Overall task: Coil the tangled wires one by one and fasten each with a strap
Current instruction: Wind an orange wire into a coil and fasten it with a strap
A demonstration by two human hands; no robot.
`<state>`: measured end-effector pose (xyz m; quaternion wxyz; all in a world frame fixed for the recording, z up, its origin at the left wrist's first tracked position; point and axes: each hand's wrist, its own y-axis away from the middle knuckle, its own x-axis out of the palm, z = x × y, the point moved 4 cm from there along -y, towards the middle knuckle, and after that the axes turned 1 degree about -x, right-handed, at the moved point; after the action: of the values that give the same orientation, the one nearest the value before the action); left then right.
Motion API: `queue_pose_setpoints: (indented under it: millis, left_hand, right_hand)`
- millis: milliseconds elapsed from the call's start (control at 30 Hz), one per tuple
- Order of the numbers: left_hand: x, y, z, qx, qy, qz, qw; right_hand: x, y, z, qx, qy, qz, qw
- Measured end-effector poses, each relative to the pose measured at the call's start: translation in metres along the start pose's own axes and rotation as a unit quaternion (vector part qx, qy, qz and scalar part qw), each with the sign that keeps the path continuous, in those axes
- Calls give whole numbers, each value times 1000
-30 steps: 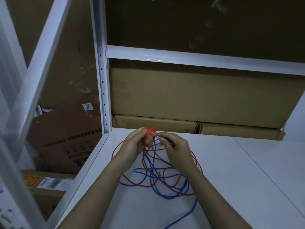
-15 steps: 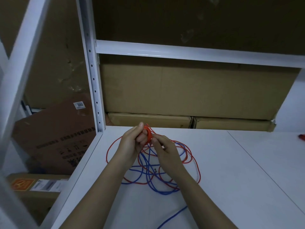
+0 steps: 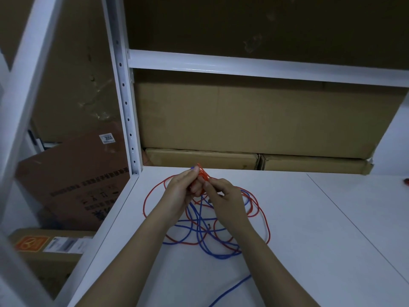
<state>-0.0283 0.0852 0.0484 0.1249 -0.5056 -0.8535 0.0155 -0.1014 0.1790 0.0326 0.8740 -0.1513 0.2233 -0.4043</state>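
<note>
A red wire [image 3: 264, 220] and a blue wire [image 3: 200, 224] lie tangled in loose loops on the white table [image 3: 309, 240]. My left hand [image 3: 183, 189] grips a small coil of the red wire [image 3: 202, 173] raised just above the table. My right hand [image 3: 223, 200] is close against it on the right, its fingers curled and pinching the red wire next to the coil. A short blue tip shows at my left fingertips. The blue wire trails off toward the bottom edge of the view.
A white shelf post [image 3: 126, 107] stands at the table's back left corner, with a crossbar [image 3: 265, 67] above. Cardboard boxes [image 3: 243, 120] line the back edge. More boxes [image 3: 73, 185] sit lower left, beside the table. A small red object [image 3: 406, 181] lies at the far right.
The view has shifted slightly. My hands have stayed together at the coil, with my right hand feeding red wire onto it; the loose loops on the table have shifted a little.
</note>
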Motion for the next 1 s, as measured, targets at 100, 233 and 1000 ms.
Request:
queue_pose_setpoints:
  millis: [100,233,1000]
  left_hand:
    - [2,-1,-1,3,-48,4,999]
    - [7,0,-3,15,-64,42,997]
    - [36,-1,6,33,-491,118,863]
  right_hand:
    - [-1,0,-1,-18,9,-28,999]
    - [-6,-1,0,-36,-2,-48,998]
    - [-63,16,-4,-147,314,31,938]
